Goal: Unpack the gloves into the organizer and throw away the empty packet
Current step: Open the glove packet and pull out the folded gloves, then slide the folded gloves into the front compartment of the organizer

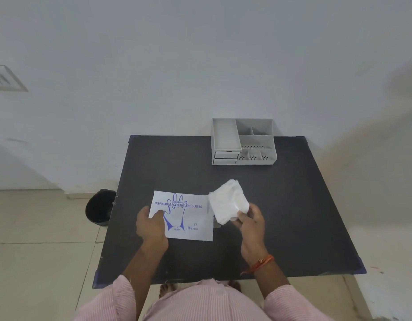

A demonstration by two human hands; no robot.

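A folded wad of white disposable gloves [228, 201] sits clear of its packet, pinched at its near corner by the right hand [249, 220], fingers closed around it and the bundle tilted up and away over the table [293, 205]. Just beside it to the left, touching at one edge, the flat white packet [188, 218] printed "Disposable Polyethylene Gloves" in blue lies on the dark tabletop, its left edge gripped by the left hand [151, 224], thumb on top. A red thread band [261, 262] circles the right wrist, and pink striped sleeves [117, 295] frame the bottom of the scene. At the far edge of the table, well apart from the hands, stands a grey compartmented organizer [243, 141], against a pale wall [154, 66]. On the tiled floor [38, 228] to the left of the table rests a black bin [99, 208].
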